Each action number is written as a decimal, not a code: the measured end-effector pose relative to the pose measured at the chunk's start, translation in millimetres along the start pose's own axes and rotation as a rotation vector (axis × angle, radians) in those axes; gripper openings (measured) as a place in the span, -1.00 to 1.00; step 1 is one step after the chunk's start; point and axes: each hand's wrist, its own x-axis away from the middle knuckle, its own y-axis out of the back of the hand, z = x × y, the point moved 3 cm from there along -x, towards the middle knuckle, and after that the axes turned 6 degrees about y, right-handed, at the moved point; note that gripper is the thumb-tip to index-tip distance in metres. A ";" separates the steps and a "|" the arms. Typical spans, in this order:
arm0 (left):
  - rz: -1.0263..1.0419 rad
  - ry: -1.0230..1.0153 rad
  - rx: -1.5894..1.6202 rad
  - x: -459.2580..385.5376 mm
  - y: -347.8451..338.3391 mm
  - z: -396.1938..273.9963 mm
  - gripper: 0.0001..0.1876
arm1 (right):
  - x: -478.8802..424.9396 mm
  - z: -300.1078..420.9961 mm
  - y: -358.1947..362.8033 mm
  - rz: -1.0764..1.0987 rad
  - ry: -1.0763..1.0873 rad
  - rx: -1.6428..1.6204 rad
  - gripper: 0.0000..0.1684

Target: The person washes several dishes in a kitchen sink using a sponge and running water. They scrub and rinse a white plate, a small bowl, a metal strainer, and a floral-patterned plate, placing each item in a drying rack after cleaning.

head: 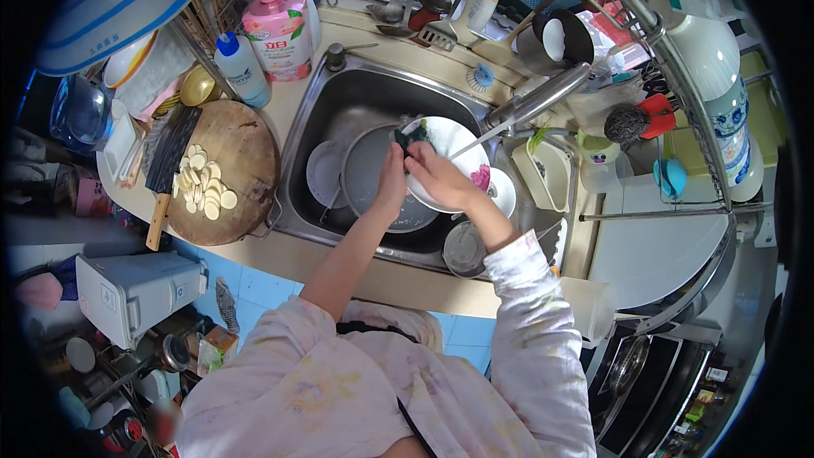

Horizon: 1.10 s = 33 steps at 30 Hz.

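Both hands meet over the steel sink [375, 73]. My left hand [392, 183] and my right hand [437, 173] press together on a dark green leafy bunch or cloth [413, 132], too blurred to name surely. Beneath them is a white bowl [455, 140] with a pink flower, and water runs into it from the faucet [540, 97]. A round metal pan [369, 168] lies under the bowl in the basin. Beside it rest a small white dish [324, 172] and another white bowl [504, 194].
At left, a round wooden chopping board [254, 172] holds pale round slices [213, 184] and a cleaver [173, 152]. A pink soap bottle [280, 35] and a blue-capped bottle [245, 70] stand by the sink. A cream strainer basket [540, 175] and a glass jar [464, 248] are at right.
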 end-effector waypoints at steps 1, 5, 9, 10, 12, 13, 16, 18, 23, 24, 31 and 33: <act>-0.012 0.017 -0.033 -3.2 3.0 0.1 -0.42 | 6.3 5.1 -1.4 0.019 -0.014 0.012 -0.49; -0.052 -0.134 -0.005 -10.4 14.2 -3.6 -0.38 | 38.7 25.6 0.1 0.099 -0.041 0.104 -0.45; -0.113 -0.297 -0.057 -7.7 16.2 -9.5 -0.44 | 50.5 19.0 19.0 0.133 -0.270 0.432 -0.21; -0.145 -0.262 -0.064 -5.9 15.8 -9.1 -0.47 | 46.4 13.1 24.0 0.118 -0.335 0.489 -0.19; -0.164 -0.214 -0.107 -0.5 13.3 -8.6 -0.47 | 32.0 -1.0 32.5 0.086 -0.402 0.526 -0.15; -0.168 -0.186 -0.125 2.1 11.3 -8.0 -0.47 | 23.6 -8.2 35.0 0.074 -0.417 0.544 -0.14; -0.051 -0.084 0.038 7.0 3.4 -3.7 -0.47 | 0.5 -17.4 27.1 -0.058 -0.245 0.421 -0.24; -0.036 -0.034 0.036 8.1 0.4 0.6 -0.47 | -9.9 -15.4 14.8 -0.069 -0.143 0.222 -0.33; -0.018 -0.056 0.059 -2.1 7.3 -0.1 -0.43 | 9.4 9.8 -6.1 0.122 -0.080 0.028 -0.42; -0.084 -0.088 0.062 -4.0 10.3 -1.7 -0.40 | 16.9 17.3 -6.2 0.067 -0.032 0.063 -0.40; -0.156 -0.289 -0.134 1.6 13.0 -17.7 -0.45 | 37.1 1.2 27.1 0.168 -0.443 0.443 -0.09; -0.160 -0.214 -0.137 4.5 9.3 -14.1 -0.47 | 22.0 -11.1 34.4 0.134 -0.401 0.478 -0.03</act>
